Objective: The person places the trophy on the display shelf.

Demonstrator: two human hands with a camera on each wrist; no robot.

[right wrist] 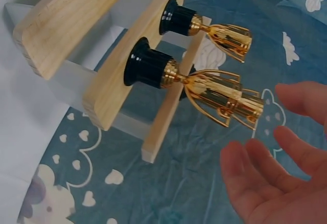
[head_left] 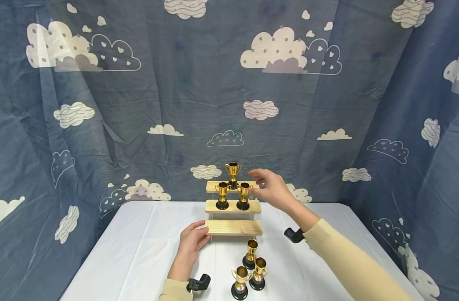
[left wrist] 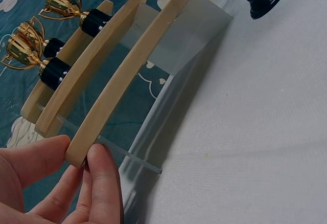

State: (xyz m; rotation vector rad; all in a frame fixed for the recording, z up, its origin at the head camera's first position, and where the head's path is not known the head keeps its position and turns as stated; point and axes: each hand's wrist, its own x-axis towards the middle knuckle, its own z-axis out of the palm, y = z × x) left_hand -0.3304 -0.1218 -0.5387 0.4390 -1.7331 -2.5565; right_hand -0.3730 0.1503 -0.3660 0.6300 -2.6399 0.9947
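Steadying the three-tier pale wooden stand (head_left: 234,228) with our left hand (head_left: 189,246), we are holding our empty right hand (head_left: 272,188) open beside three shelved gold plastic trophies (head_left: 233,186), three (head_left: 250,269) awaiting on the bench (head_left: 139,251).

The scene is viewed from head height, forward and down across the bench (head_left: 139,251) toward the wooden stepped stand (head_left: 234,228). The stand's left end (left wrist: 82,155) is seen at very close range from the left wrist. Its right side, with the trophies (right wrist: 204,88), is seen closely from the right wrist.
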